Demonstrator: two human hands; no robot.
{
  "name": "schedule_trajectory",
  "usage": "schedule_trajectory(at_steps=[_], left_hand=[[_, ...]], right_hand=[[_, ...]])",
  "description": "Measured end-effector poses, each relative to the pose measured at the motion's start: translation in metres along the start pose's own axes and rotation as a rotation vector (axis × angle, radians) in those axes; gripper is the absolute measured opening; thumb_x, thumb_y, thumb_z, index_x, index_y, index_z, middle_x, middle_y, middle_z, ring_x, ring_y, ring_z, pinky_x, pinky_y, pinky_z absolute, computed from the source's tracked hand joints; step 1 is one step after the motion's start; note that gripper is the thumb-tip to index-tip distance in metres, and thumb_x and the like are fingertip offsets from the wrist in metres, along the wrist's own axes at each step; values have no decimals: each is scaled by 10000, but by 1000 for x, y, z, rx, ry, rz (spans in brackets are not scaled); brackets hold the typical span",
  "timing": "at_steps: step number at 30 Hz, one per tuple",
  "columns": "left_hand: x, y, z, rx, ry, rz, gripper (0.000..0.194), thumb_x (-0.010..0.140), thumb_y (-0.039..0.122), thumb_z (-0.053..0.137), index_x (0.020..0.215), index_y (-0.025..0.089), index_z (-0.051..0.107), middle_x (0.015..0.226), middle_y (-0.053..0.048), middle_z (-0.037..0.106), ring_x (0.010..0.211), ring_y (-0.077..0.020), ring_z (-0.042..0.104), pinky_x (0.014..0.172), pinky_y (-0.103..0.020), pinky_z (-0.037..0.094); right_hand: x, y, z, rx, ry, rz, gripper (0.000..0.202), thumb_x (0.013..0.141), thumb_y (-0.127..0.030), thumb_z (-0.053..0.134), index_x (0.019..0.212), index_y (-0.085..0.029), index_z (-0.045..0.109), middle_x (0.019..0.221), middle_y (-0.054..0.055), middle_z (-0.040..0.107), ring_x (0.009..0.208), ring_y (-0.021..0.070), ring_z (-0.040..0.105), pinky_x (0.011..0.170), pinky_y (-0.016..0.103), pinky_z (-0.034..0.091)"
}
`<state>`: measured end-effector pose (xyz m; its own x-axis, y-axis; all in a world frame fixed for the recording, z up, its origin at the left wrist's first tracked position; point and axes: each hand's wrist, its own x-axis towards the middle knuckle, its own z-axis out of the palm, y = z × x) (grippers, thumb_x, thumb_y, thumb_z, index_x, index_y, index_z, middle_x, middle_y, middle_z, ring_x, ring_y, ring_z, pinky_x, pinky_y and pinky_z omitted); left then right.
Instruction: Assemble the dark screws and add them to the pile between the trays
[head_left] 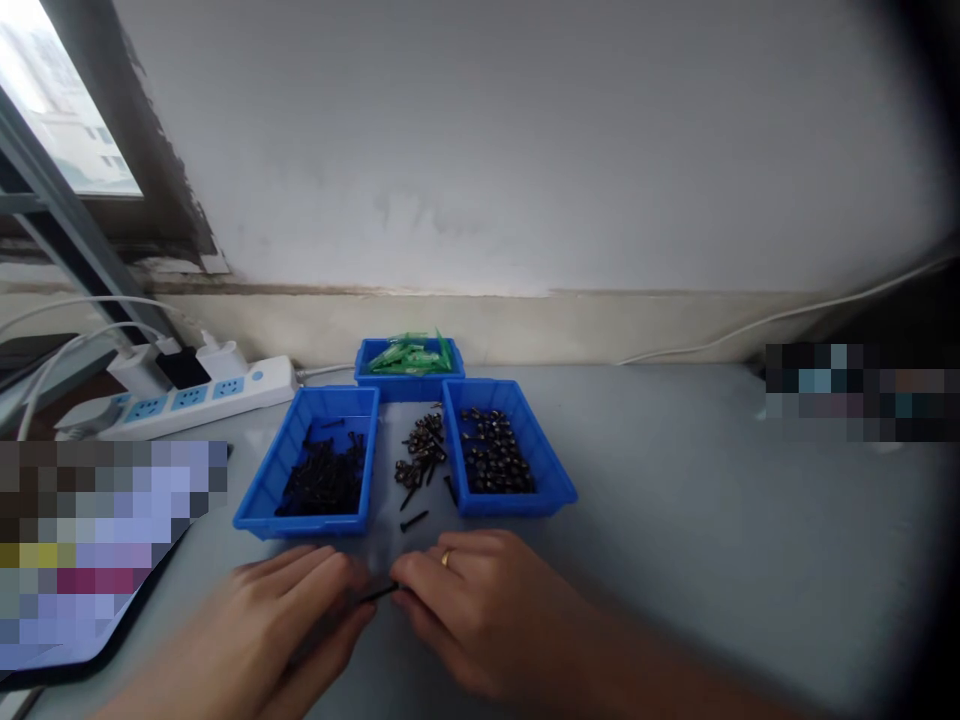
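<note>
My left hand (289, 615) and my right hand (480, 605) meet near the table's front edge, fingertips pinched together on a small black screw (379, 593) held between them. My right hand wears a ring. Just beyond the hands lies a loose black screw (414, 520), and behind it a pile of dark screws with washers (421, 450) on the bare table. A blue tray of black screws (259, 490) stands on the left, a blue tray of small dark fittings (551, 470) on the right.
A third blue tray (365, 352) with green plastic pieces sits behind, by the wall. A white power strip (247, 385) with plugs and cables lies at the back left. A blurred flat object (97, 545) covers the left table edge. A white cable (750, 325) runs along the wall.
</note>
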<state>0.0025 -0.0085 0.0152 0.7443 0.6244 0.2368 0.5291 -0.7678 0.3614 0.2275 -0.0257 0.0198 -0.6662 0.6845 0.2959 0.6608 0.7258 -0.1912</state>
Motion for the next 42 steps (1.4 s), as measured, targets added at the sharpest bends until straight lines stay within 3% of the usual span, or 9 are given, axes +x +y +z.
schedule_trajectory(at_steps=[8, 15, 20, 27, 36, 42], left_hand=[[1, 0, 0, 63, 25, 52, 197, 972, 259, 430, 791, 238, 505, 683, 43, 594, 587, -130, 617, 512, -258, 422], [2, 0, -1, 45, 38, 36, 210, 972, 242, 386, 846, 243, 554, 724, 32, 638, 613, -132, 645, 542, -247, 466], [3, 2, -3, 26, 14, 35, 238, 989, 248, 357, 865, 244, 560, 733, 33, 643, 627, -134, 658, 561, -253, 485], [2, 2, -1, 63, 65, 52, 202, 971, 273, 427, 795, 238, 521, 683, 39, 608, 587, -132, 626, 520, -253, 444], [3, 3, -4, 45, 18, 59, 241, 1000, 232, 338, 857, 243, 532, 727, 39, 628, 621, -128, 637, 560, -256, 466], [5, 6, -6, -1, -19, 18, 286, 1001, 226, 327, 814, 238, 543, 701, 40, 601, 613, -127, 620, 553, -264, 432]], right_hand=[[-1, 0, 3, -9, 38, 11, 202, 951, -185, 458, 794, -165, 583, 652, 0, 625, 592, 158, 611, 533, 293, 400], [1, 0, -2, 20, -64, 75, 141, 928, -290, 540, 945, -160, 594, 753, 21, 677, 682, 179, 658, 597, 292, 451], [-1, 0, 0, -11, -25, 29, 98, 921, -185, 518, 844, -167, 577, 685, 1, 641, 627, 154, 628, 570, 278, 416], [0, 1, 0, -6, -22, -3, 167, 938, -181, 486, 796, -164, 574, 659, -1, 626, 591, 155, 609, 522, 286, 376], [1, 0, -2, 49, -72, 106, 155, 908, -292, 584, 972, -151, 591, 740, 24, 679, 664, 190, 661, 569, 289, 420], [-2, 2, 3, 32, 5, 23, 77, 933, -192, 534, 884, -164, 585, 717, 3, 659, 646, 183, 648, 567, 297, 410]])
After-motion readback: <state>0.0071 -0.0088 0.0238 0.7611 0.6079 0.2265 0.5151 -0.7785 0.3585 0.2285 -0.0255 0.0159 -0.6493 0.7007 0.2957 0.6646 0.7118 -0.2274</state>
